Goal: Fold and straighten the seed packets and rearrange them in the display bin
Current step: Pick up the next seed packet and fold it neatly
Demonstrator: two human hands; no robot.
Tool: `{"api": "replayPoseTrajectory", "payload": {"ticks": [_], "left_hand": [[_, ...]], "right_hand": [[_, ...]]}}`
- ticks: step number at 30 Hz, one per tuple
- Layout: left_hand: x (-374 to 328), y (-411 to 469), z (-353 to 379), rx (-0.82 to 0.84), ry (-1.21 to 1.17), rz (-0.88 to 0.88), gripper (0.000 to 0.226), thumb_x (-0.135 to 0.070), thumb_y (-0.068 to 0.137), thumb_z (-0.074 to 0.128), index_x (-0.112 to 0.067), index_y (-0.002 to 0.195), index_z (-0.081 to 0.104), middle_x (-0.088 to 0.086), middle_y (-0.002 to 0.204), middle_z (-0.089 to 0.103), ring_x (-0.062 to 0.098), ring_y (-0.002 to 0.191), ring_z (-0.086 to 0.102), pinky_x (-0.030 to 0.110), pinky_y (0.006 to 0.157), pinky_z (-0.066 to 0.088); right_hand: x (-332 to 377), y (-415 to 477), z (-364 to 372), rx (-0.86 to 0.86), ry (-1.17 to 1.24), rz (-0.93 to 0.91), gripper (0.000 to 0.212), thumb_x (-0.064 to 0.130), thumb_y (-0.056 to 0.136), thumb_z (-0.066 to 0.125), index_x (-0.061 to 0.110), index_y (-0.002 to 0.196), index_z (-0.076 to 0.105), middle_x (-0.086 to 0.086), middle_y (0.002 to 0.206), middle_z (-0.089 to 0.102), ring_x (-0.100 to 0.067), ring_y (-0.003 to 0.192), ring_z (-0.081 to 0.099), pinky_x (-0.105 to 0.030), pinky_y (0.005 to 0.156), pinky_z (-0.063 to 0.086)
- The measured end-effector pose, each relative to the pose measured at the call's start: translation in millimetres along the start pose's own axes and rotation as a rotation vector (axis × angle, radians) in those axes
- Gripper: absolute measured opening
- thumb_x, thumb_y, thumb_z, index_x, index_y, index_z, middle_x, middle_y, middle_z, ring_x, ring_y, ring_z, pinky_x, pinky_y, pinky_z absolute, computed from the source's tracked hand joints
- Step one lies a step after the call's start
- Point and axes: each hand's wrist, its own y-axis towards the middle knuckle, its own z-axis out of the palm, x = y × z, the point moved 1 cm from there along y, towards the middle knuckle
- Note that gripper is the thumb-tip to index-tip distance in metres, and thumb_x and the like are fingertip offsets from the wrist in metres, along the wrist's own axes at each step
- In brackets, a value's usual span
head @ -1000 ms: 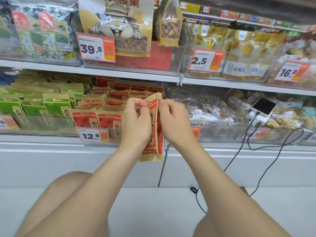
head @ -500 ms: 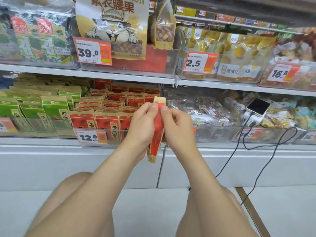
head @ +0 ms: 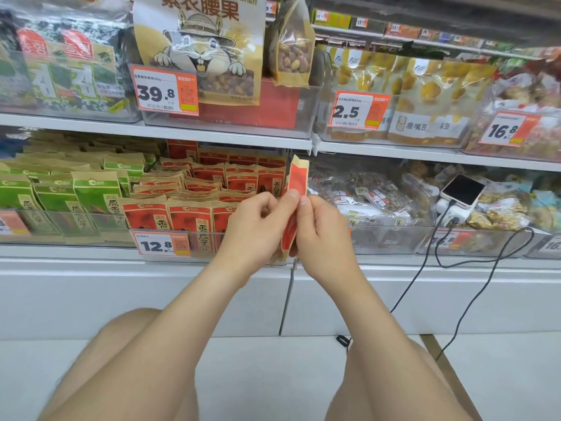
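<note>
Head camera: the left hand (head: pixel 255 227) and right hand (head: pixel 323 235) both pinch one red seed packet (head: pixel 296 185), holding it upright and edge-on between thumbs and fingertips. Just behind them, a clear display bin (head: pixel 209 246) on the lower shelf holds rows of matching red packets (head: pixel 209 176), with a 12.8 price tag (head: pixel 164 245) on its front. Green packets (head: pixel 60 192) sit to the left. A phone (head: pixel 463 189) rests on bags to the right.

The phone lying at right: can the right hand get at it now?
Probably yes, once freed: the right hand and left hand both pinch the red packet, but nothing stands before the phone.
</note>
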Motion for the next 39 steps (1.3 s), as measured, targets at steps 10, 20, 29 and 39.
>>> {"api": "replayPoseTrajectory", "payload": {"ticks": [10, 20, 29, 39], "left_hand": [[3.1, 0.5, -11.5, 0.007, -0.014, 0.05, 0.066, -0.057, 0.106, 0.057, -0.003, 0.068, 0.057, 0.009, 0.058, 0.061, 0.021, 0.053, 0.059, 0.033, 0.058, 0.046], [-6.8, -3.3, -14.4, 0.185, -0.131, 0.081, 0.051, -0.043, 0.113, 0.048, 0.005, 0.101, 0.058, 0.016, 0.078, 0.067, 0.035, 0.069, 0.064, 0.059, 0.071, 0.058], [-5.1, -1.6, -13.4, 0.109, -0.175, 0.031, 0.066, -0.059, 0.106, 0.051, 0.006, 0.097, 0.053, 0.016, 0.082, 0.056, 0.027, 0.074, 0.053, 0.055, 0.068, 0.05], [-13.2, -5.6, -17.4, 0.289, -0.252, 0.017, 0.054, -0.033, 0.115, 0.045, -0.006, 0.069, 0.055, 0.012, 0.075, 0.066, 0.022, 0.079, 0.067, 0.053, 0.102, 0.056]], "right_hand": [[-1.7, -5.1, -1.2, 0.139, 0.222, 0.094, 0.036, 0.034, 0.104, 0.058, 0.007, 0.081, 0.063, -0.019, 0.066, 0.071, -0.036, 0.061, 0.073, -0.045, 0.058, 0.061], [3.4, -2.7, -5.4, 0.146, 0.506, 0.144, 0.03, 0.019, 0.115, 0.048, 0.001, 0.09, 0.051, -0.022, 0.075, 0.06, -0.028, 0.065, 0.06, -0.023, 0.054, 0.053], [8.4, -7.4, -8.3, 0.149, 0.354, 0.073, 0.03, 0.018, 0.105, 0.066, 0.007, 0.077, 0.067, -0.005, 0.059, 0.069, -0.023, 0.056, 0.065, -0.037, 0.057, 0.054], [7.8, -0.8, -14.6, 0.204, 0.664, 0.197, 0.047, 0.011, 0.112, 0.053, 0.024, 0.068, 0.062, 0.007, 0.063, 0.064, -0.02, 0.073, 0.058, -0.031, 0.077, 0.051]]}}
